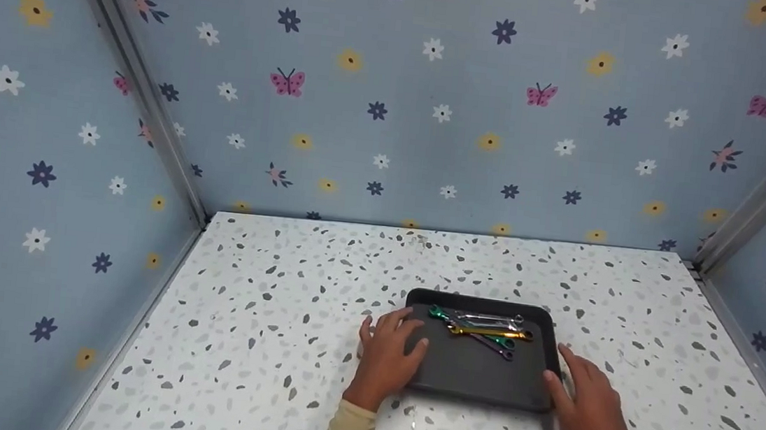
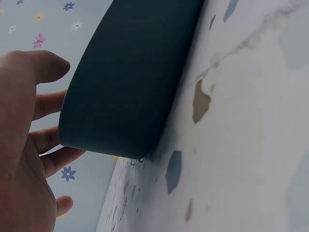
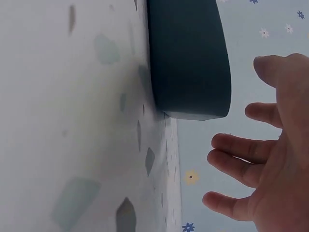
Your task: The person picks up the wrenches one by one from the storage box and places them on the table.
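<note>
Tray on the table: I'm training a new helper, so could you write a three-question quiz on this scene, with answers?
1. What lies in the tray? A) spoons B) wrenches C) pencils
2. True or false: the right hand is holding a wrench.
3. Fill in: from the person's side, the wrenches lie mostly in the ____ half of the tray.

Key: 1. B. 2. False; it is at the tray's right side. 3. Far.
</note>
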A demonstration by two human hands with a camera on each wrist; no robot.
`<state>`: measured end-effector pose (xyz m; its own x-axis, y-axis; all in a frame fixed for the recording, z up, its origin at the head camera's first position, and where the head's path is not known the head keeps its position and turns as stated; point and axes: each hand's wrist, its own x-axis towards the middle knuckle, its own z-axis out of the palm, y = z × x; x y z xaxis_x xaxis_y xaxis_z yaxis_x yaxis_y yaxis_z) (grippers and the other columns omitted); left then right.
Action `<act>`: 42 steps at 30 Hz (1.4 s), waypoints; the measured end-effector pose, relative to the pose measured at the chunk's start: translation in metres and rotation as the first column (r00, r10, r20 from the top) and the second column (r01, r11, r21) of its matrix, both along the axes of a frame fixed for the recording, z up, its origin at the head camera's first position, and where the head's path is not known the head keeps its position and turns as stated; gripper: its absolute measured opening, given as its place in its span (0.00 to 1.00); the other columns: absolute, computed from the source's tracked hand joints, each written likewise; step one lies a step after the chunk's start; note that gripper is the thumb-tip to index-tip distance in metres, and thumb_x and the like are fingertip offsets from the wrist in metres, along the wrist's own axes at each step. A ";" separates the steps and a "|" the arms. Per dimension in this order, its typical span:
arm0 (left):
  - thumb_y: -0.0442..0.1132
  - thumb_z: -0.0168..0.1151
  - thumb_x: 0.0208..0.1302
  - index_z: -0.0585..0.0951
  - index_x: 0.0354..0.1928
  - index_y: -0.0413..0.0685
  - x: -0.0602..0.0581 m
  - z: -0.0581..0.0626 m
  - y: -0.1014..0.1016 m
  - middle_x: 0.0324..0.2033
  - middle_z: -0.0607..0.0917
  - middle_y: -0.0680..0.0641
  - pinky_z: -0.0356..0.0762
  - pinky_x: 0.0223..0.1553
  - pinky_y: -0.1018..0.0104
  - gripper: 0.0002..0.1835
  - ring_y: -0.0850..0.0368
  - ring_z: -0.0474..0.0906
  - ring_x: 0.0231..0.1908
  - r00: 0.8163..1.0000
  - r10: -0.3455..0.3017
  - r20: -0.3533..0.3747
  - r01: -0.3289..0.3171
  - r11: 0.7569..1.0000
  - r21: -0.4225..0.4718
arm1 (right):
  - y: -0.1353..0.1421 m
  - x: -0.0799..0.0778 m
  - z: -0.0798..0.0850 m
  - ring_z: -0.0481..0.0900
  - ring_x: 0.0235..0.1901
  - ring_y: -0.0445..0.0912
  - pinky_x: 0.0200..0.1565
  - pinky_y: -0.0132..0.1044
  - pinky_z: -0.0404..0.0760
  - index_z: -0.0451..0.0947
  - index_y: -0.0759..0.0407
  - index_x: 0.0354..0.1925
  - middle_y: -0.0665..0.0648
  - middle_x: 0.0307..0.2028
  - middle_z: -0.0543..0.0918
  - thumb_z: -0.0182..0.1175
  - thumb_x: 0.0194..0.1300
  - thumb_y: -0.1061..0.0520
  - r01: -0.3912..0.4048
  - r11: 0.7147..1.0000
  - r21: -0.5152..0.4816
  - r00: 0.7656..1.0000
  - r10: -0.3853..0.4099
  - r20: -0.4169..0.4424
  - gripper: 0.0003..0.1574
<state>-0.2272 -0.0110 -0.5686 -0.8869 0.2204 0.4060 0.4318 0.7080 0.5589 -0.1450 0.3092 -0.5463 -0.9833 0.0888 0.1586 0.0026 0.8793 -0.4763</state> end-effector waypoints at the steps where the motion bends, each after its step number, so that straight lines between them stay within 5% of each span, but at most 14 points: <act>1: 0.48 0.63 0.68 0.84 0.53 0.53 0.000 0.000 0.000 0.63 0.77 0.47 0.50 0.65 0.30 0.16 0.47 0.70 0.63 1.000 0.002 -0.002 -0.002 1.000 0.003 | 0.000 0.000 0.001 0.64 0.65 0.69 0.61 0.70 0.62 0.59 0.57 0.75 0.72 0.66 0.69 0.48 0.76 0.36 -0.002 1.000 0.001 1.000 0.002 0.006 0.41; 16: 0.45 0.64 0.68 0.85 0.53 0.52 -0.001 -0.004 -0.001 0.63 0.77 0.47 0.53 0.65 0.34 0.14 0.47 0.70 0.64 1.000 0.001 0.026 -0.002 0.999 0.035 | -0.013 -0.021 0.014 0.66 0.66 0.64 0.64 0.64 0.63 0.63 0.63 0.73 0.70 0.65 0.71 0.47 0.75 0.34 -0.031 0.994 -0.105 1.000 0.031 -0.007 0.43; 25: 0.44 0.63 0.68 0.84 0.53 0.50 0.001 -0.004 -0.001 0.62 0.77 0.45 0.57 0.63 0.34 0.15 0.46 0.71 0.62 0.999 -0.010 0.044 0.010 1.000 0.008 | -0.021 -0.028 0.012 0.73 0.60 0.62 0.61 0.62 0.69 0.70 0.59 0.69 0.66 0.57 0.78 0.60 0.72 0.52 -0.082 0.994 -0.072 0.991 0.073 -0.114 0.31; 42: 0.43 0.64 0.68 0.84 0.54 0.49 -0.002 -0.006 -0.003 0.62 0.78 0.46 0.65 0.59 0.43 0.15 0.47 0.73 0.61 0.996 -0.032 0.086 0.027 0.998 0.057 | -0.031 -0.048 0.009 0.80 0.52 0.55 0.55 0.58 0.75 0.80 0.62 0.58 0.61 0.51 0.83 0.63 0.69 0.58 -0.184 0.980 -0.075 0.976 0.173 -0.130 0.20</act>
